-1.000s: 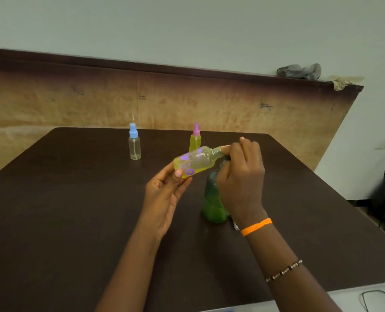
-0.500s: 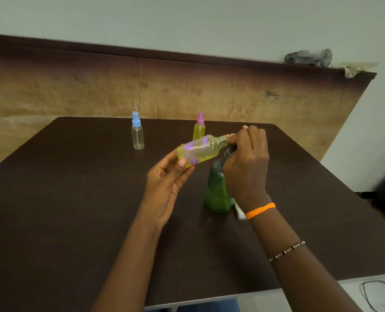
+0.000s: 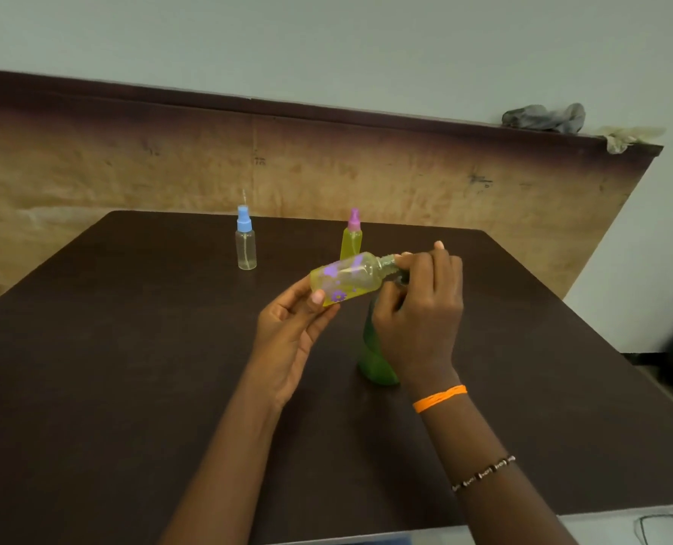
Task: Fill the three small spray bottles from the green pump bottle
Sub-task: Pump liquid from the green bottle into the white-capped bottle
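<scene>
My left hand point(image 3: 287, 340) holds a small clear bottle with purple flowers point(image 3: 346, 279), tilted on its side and filled with yellow-green liquid. Its open neck meets the head of the green pump bottle point(image 3: 372, 356), which stands on the table beneath. My right hand point(image 3: 417, 308) covers the pump head, fingers curled over it. A yellow-filled spray bottle with a pink cap point(image 3: 352, 239) stands just behind. Further left stands a clear spray bottle with a blue cap point(image 3: 245, 243), looking empty.
The dark brown table point(image 3: 130, 367) runs to a worn wooden board at the back. Grey and pale cloths point(image 3: 543, 118) lie on the board's top edge at the right. A cable lies on the floor at the lower right.
The hands and the flowered bottle keep the same pose at the pump head. The camera view shifted a little; the bottles on the table stay put.
</scene>
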A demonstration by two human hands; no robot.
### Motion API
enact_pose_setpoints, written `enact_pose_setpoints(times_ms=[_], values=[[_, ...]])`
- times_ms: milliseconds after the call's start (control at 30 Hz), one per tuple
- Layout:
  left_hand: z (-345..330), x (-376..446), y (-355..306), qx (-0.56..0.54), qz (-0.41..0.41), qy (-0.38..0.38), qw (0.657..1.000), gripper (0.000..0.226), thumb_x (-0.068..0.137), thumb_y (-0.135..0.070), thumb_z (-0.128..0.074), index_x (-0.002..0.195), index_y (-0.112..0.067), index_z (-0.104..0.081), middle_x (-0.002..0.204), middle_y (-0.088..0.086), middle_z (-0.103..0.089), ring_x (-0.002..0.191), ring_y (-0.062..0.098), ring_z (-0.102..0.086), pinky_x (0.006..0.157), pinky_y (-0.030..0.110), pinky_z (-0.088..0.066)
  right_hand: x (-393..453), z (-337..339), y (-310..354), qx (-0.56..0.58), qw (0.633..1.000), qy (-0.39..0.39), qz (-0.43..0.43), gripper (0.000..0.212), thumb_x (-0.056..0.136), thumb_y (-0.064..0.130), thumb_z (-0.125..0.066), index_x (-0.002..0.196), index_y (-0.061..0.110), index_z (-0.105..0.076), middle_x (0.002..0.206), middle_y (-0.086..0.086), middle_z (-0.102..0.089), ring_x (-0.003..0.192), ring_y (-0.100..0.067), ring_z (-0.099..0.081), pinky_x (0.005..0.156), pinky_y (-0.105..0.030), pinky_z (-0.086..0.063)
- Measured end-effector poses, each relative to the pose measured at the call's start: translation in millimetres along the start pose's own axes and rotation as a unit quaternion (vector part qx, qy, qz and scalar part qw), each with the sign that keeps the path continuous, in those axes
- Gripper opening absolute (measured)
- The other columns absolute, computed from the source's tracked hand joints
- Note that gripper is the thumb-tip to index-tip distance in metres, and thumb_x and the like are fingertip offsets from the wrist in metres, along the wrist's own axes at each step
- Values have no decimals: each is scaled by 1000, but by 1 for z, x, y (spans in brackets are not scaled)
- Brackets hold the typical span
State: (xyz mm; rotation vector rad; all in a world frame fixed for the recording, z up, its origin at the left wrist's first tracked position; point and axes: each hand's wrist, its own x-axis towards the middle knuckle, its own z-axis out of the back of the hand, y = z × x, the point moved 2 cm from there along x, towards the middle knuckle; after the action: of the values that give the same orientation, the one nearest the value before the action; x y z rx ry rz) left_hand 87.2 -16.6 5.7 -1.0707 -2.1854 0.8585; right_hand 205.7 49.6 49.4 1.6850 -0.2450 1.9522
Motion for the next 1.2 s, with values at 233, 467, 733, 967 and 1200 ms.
enact_pose_setpoints(times_ms=[233,467,733,967,1200], values=[[-5,-4,1,-4,7,5,1000,39,72,-12,-60,111,-4,-60,98,4,-72,94,13,-67,78,20,-54,29,9,5,-18,997,74,13,17,74,10,-38,68,4,-52,71,-14,-52,69,-29,-47,60,-32,-35],[2,0,3,-16,8,-1,1000,47,66,-21,-73,109,-5,-63,105,9,-71,100,17,-66,81,23,-53,0,2,-5,-4,999,41,0,25,75,-1,-39,83,-7,-62,81,-23,-58,84,-34,-50,79,-38,-45],[-5,-2,3,-17,16,-1,1000,37,71,-13,-61,107,-5,-61,98,4,-73,94,13,-67,79,21,-54,22,15,1,11,994,104,26,20,74,6,-37,76,1,-56,76,-14,-51,73,-25,-44,62,-29,-35],[-3,-1,1,-27,3,-13,1000,41,71,-13,-60,110,-1,-59,93,3,-73,90,12,-68,82,23,-54,-2,4,-6,1,998,57,4,26,77,-9,-37,87,-9,-62,84,-23,-56,78,-30,-43,77,-39,-44],[-8,-3,1,-34,13,-12,999,40,71,-11,-60,110,-3,-59,94,3,-73,90,12,-68,78,21,-55,21,14,2,-10,993,110,29,20,74,5,-36,78,0,-55,79,-16,-51,75,-29,-45,65,-35,-39]])
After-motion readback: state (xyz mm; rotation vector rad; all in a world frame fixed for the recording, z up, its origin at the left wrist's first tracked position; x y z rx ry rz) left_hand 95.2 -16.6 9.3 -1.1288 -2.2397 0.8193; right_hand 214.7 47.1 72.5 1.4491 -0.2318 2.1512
